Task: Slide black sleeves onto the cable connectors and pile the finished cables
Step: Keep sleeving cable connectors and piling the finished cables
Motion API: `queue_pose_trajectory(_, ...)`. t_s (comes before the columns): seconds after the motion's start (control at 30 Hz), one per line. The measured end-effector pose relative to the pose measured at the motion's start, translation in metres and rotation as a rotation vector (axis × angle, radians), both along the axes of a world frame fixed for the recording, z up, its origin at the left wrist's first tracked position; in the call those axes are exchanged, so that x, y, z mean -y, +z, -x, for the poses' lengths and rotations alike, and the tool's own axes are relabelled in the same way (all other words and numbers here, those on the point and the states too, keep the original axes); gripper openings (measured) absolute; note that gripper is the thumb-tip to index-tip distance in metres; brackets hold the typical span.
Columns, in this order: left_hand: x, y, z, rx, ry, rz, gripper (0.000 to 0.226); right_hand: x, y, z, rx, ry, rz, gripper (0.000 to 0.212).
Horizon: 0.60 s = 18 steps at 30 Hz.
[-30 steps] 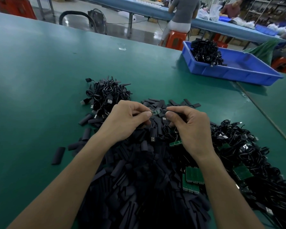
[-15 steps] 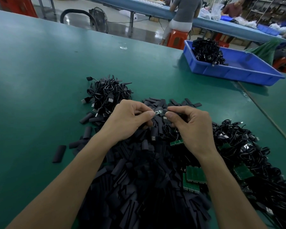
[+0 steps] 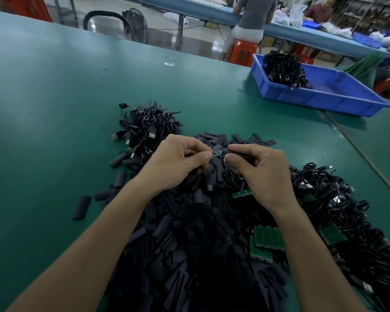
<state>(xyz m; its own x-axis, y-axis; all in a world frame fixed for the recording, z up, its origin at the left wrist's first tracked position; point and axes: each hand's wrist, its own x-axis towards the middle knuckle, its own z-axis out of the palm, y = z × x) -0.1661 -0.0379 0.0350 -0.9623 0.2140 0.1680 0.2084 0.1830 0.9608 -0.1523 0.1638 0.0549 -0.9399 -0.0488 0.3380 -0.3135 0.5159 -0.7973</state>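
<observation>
**Sleeve meets connector over the heap**

Nearest lies a heap of black sleeves, with green circuit boards and tangled cables to its right. The white tags on those cables are too small to read. Above the heap the left hand pinches a bare connector between thumb and forefinger. The right hand pinches a black sleeve just at the connector's tip. Beyond the left hand a pile of cables sits on the green table. Farther right, a blue tray holds another cable bundle.
</observation>
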Motion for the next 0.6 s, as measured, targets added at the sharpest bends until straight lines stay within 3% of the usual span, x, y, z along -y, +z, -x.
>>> queue_pose_trajectory(0.37, 0.003, 0.005, -0.002, 0.001, -0.094, -0.004, 0.013, -0.009, 0.011, 0.006, 0.142, 0.274, -0.038, 0.020)
queue_pose_trajectory(0.6, 0.002, 0.004, -0.003, -0.004, -0.002, 0.073, 0.013, -0.006, 0.004, 0.002, 0.021, 0.230, -0.010, 0.017)
